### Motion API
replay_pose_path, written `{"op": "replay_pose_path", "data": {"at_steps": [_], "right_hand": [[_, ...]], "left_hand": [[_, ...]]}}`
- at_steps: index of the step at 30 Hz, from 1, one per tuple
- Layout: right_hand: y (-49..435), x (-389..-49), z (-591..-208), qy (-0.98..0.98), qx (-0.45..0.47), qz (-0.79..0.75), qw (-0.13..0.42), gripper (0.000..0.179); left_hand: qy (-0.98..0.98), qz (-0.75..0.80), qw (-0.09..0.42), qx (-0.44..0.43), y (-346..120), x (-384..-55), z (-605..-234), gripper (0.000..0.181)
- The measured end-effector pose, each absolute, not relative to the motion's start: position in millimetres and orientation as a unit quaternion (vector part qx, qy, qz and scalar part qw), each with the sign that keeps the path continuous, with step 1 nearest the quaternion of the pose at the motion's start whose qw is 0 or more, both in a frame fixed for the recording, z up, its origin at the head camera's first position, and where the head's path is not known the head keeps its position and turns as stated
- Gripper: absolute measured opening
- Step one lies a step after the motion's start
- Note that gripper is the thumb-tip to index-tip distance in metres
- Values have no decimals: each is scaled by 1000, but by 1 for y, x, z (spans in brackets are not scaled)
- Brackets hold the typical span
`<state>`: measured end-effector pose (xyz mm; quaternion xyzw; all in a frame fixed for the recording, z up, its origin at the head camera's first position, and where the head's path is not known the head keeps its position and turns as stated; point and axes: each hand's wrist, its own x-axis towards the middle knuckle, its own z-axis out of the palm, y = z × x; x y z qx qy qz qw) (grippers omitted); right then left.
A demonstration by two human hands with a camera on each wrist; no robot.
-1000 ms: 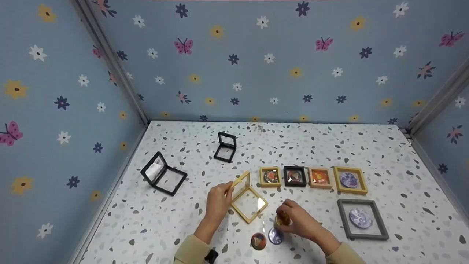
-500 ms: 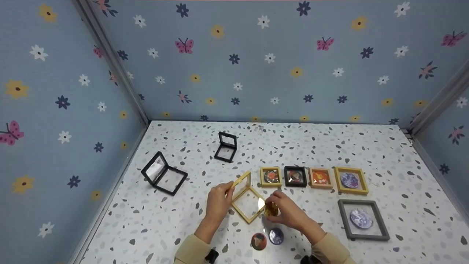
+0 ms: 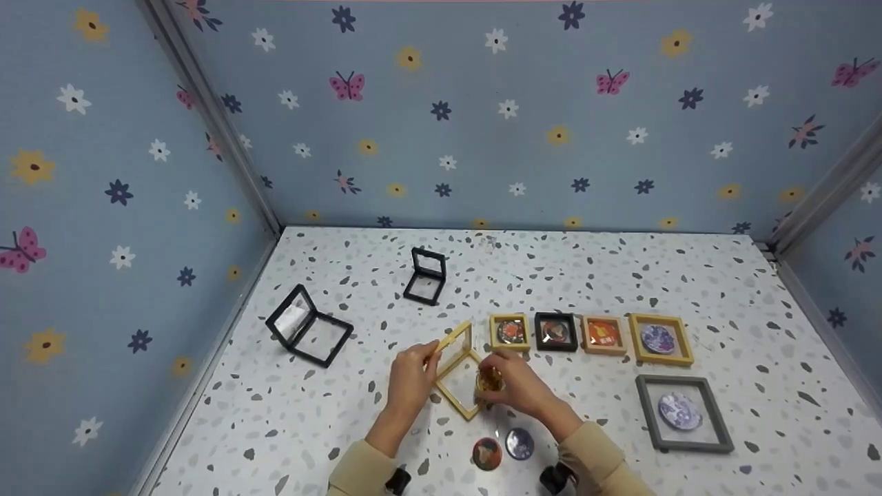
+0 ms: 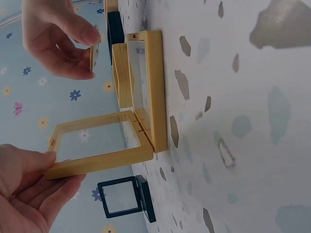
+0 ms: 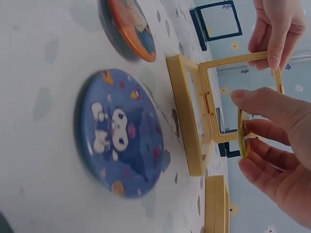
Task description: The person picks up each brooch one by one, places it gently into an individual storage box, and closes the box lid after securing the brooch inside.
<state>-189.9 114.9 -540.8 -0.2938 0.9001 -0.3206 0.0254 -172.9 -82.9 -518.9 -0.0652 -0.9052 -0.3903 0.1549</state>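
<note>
A yellow hinged display frame (image 3: pixel 453 401) with clear panes stands unfolded on the speckled table, one half flat and the other raised. My left hand (image 3: pixel 410 379) pinches the raised half by its outer edge, as the left wrist view also shows. Just over the flat half, my right hand (image 3: pixel 518 387) holds a round badge (image 5: pixel 242 133) by its rim, tilted on edge; its gold-brown side faces up in the head view. Below the frame lie two more round badges: a blue-purple one with a cartoon figure (image 5: pixel 124 133) and a red-orange one (image 3: pixel 487 454).
Right of the hands stand filled frames: small yellow (image 3: pixel 510 348), black (image 3: pixel 556 348), peach (image 3: pixel 604 350), larger yellow (image 3: pixel 661 358) and a grey one (image 3: pixel 692 446). A larger black frame (image 3: pixel 306 357) and a smaller one (image 3: pixel 423 300) stand unfolded at left. Patterned walls (image 3: pixel 482 138) enclose the table.
My right hand has carried the badge from beside the loose badges up and left to over the flat half of the frame. The left hand has stayed at the raised half.
</note>
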Motion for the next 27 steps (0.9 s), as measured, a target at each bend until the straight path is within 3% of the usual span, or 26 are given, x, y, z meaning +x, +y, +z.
{"op": "replay_pose_path", "data": {"at_steps": [27], "right_hand": [[86,-207,-561,914,-302,-270,17,31]], "left_hand": [[-905,-382,173,-73,-83,-173,-521,20]]}}
